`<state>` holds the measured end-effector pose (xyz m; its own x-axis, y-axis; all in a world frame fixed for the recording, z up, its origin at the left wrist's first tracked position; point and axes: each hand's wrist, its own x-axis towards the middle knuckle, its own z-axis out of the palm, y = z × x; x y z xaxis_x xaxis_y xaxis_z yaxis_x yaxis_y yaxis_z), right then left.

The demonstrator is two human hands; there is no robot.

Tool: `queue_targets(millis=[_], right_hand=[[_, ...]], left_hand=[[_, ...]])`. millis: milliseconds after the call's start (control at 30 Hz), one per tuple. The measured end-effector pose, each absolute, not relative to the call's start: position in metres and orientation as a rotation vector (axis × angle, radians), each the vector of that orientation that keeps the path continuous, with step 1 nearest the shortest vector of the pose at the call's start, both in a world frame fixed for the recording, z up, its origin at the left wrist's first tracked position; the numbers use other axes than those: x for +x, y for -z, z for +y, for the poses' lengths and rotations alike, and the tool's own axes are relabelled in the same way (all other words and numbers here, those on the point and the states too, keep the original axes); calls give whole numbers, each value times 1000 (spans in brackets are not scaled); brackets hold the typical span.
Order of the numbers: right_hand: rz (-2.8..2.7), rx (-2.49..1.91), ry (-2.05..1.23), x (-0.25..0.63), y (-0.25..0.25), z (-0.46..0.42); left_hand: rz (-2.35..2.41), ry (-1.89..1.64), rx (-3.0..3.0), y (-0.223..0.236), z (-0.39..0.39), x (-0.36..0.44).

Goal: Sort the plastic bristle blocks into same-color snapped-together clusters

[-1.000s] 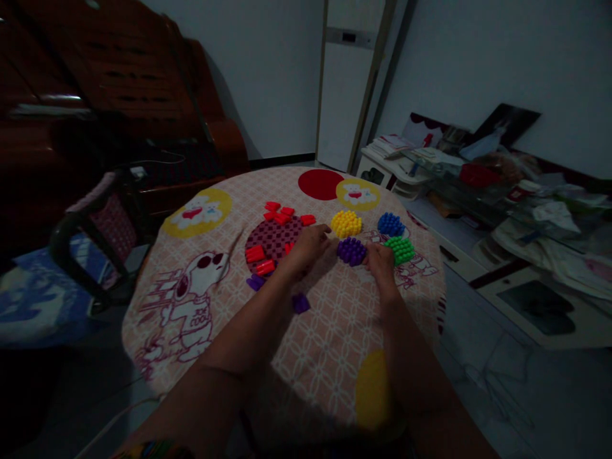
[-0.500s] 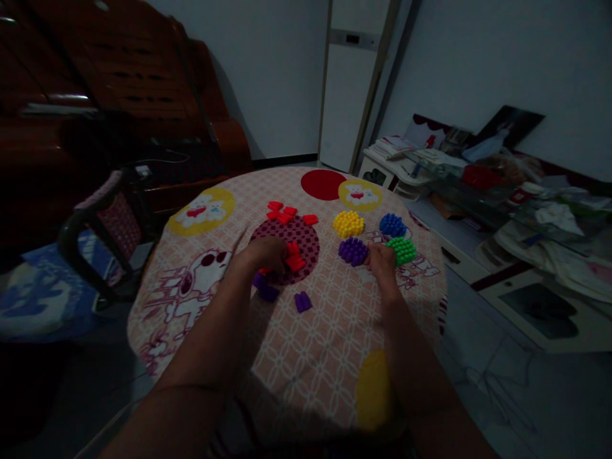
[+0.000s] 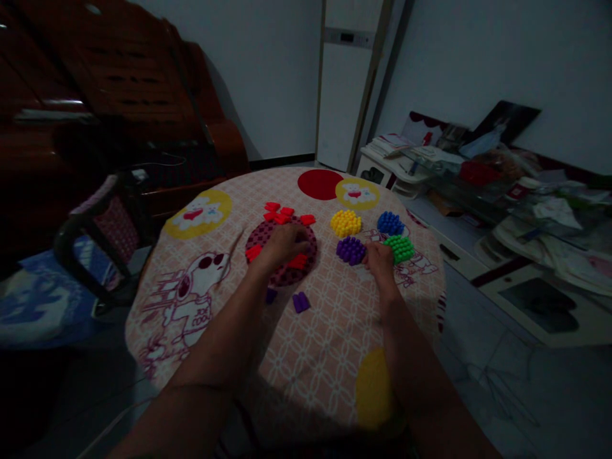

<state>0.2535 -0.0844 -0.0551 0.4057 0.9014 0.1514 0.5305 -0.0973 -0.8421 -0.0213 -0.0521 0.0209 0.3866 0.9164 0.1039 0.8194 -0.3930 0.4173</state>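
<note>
My left hand (image 3: pixel 285 242) hovers over the dark red printed circle of the tablecloth, fingers loosely bent and slightly apart, with nothing visible in them. Below and beside it lie red plastic pieces (image 3: pixel 297 261), and more red pieces (image 3: pixel 279 217) are grouped just beyond. Two purple pieces (image 3: pixel 301 302) rest nearer to me, one partly behind my left wrist. My right hand (image 3: pixel 380 257) is closed between a knobbly purple cluster (image 3: pixel 350 250) and a green cluster (image 3: pixel 399 248). Its fingertips are at the purple cluster's edge; whatever they hold is hidden.
Beyond the right hand sit a yellow cluster (image 3: pixel 345 223) and a blue cluster (image 3: pixel 391 223). The patterned tablecloth (image 3: pixel 306 357) covers a round table. A chair (image 3: pixel 100 236) stands at the left, a wooden sofa (image 3: pixel 143 95) behind it, and a cluttered cabinet (image 3: pixel 478 185) at the right.
My left hand has moved up and to the right across the red pieces, uncovering some on its left. My right hand has stayed beside the purple cluster. The view has shifted slightly.
</note>
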Motion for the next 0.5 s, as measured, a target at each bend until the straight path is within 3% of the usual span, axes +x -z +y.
queue_targets(millis=[233, 500], right_hand=[[-1247, -1741, -532, 254, 57, -84], [-1260, -1760, -508, 254, 53, -84]], left_hand=[[1373, -577, 2166, 9, -64, 39], [1376, -572, 2051, 22, -67, 45]])
